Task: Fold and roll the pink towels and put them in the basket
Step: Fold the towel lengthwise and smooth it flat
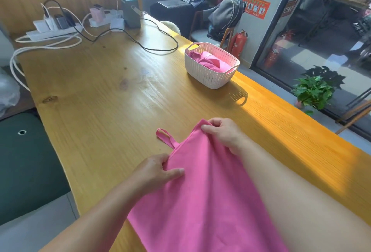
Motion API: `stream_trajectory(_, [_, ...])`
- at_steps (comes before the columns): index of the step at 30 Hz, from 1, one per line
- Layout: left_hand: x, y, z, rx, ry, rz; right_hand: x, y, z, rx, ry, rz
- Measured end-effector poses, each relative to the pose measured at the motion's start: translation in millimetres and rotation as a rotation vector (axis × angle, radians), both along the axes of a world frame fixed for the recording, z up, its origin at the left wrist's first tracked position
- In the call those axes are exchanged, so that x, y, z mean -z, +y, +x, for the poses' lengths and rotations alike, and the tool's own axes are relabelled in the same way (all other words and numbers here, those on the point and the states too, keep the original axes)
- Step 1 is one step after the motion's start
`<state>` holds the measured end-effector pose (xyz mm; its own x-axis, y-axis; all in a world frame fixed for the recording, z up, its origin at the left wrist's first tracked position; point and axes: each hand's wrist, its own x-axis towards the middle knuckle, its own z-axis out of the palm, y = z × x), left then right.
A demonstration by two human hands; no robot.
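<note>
Both hands' grip on pink towel [200, 201]: left hand [158, 171] & right hand [222, 131] pinch top edge.

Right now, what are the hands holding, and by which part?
Both hold the pink towel by its far edge: the right hand pinches the far right corner, the left hand pinches the edge near the hanging loop.

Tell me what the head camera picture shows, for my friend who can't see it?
Two hands hold the far edge of a pink towel spread on a wooden table: the left hand pinches one corner, the right hand the other. Farther back stands a white basket with pink towels already inside.
</note>
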<state>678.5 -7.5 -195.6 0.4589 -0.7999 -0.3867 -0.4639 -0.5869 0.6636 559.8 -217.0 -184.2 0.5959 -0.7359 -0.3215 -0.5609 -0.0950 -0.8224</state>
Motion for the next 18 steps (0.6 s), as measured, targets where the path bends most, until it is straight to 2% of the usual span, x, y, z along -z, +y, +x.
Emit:
stream_trajectory(1, [0, 3, 4, 0.014, -0.008, 0.041, 4, -4, 1, 0.040, -0.002, -0.053])
stream_trajectory(5, [-3, 19, 21, 0.073, 0.046, 0.140, 30, -11, 4, 0.000, 0.217, -0.286])
stream_trajectory(8, [-2, 36, 33, -0.026, 0.015, 0.101, 40, -7, 10, -0.012, 0.268, -0.434])
stream_trajectory(11, [5, 49, 37, -0.147, -0.021, -0.020, 49, -2, 13, -0.061, 0.317, -0.580])
stream_trajectory(12, [8, 52, 36, -0.175, -0.061, -0.058, 52, 0, 14, -0.069, 0.331, -0.620])
stream_trajectory(14, [15, 56, 35, -0.182, -0.253, -0.086, 56, 1, 15, -0.070, 0.356, -0.685])
stream_trajectory(16, [23, 60, 31, -0.162, -0.438, -0.054, 58, 2, 16, -0.081, 0.377, -0.698])
stream_trajectory(18, [29, 62, 30, -0.155, -0.549, -0.027, 57, 0, 18, -0.094, 0.386, -0.690])
